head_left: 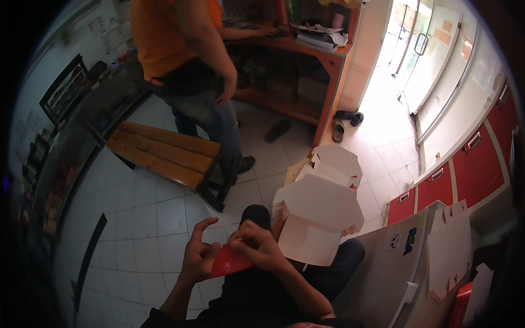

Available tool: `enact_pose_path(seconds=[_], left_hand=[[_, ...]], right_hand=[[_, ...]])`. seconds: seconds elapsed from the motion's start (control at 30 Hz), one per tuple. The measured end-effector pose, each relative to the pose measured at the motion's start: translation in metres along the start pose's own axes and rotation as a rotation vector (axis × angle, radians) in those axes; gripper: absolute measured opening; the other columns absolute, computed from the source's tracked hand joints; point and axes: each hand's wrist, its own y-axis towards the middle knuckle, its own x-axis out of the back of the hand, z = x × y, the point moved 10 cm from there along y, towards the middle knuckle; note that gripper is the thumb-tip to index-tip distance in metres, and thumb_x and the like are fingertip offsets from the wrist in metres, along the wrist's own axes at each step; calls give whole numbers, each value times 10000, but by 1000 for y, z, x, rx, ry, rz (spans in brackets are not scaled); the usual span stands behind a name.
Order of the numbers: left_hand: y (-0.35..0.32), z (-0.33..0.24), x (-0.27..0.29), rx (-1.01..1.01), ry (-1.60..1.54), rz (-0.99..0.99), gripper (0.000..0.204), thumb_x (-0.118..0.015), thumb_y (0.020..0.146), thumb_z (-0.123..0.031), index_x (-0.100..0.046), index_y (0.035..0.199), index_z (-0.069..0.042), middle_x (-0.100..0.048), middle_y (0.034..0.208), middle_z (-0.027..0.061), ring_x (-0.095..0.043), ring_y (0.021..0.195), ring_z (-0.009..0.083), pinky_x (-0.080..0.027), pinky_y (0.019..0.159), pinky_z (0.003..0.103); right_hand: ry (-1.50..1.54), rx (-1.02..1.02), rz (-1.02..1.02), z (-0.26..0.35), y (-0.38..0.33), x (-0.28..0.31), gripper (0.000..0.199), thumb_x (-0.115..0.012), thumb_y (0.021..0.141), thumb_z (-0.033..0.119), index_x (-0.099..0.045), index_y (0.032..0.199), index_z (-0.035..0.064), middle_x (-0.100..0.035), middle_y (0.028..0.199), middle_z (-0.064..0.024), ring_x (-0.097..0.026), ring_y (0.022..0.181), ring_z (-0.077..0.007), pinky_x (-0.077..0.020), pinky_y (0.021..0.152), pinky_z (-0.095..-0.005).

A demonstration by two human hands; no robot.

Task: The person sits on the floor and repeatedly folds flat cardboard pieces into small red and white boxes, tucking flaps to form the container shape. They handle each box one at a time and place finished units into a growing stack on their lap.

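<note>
A flat red card piece (232, 263) with a small white mark sits between my two hands, above my lap. My left hand (199, 257) pinches its left edge between thumb and fingers, with the index finger raised and bent. At its upper right edge, my right hand (260, 247) closes on the card with thumb and fingertips; part of the edge is hidden behind them. Just right of my right hand stands an open white cardboard box (311, 240) with its lid raised. Behind it is a stack of more open white boxes (333, 164).
Someone in an orange shirt (164, 44) stands ahead at an orange shelf unit (328, 71). A wooden bench (164, 156) is ahead left. On the right, flat white cardboard pieces (448, 251) lie on a grey appliance (383, 262). Red drawers (476, 169) line the right wall.
</note>
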Motion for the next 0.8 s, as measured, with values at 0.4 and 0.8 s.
enact_pose_path(seconds=[0.4, 0.8], left_hand=[[3, -21, -7, -105, 78, 36, 572, -572, 987, -86, -310, 1482, 34, -641, 628, 14, -601, 558, 43, -421, 557, 190], [4, -6, -2, -167, 16, 2, 492, -558, 975, -41, -377, 1423, 47, -671, 707, 37, -587, 547, 39, -403, 532, 200]], right_hand=[[-17, -38, -55, 4, 2, 6, 124, -697, 952, 124, -686, 1010, 15, -560, 965, -40, -563, 876, -106, -450, 725, -247], [-13, -42, -58, -1, 0, 10, 254, -810, 856, 151, -740, 1076, 47, -531, 883, -4, -509, 819, -106, -420, 687, -258]])
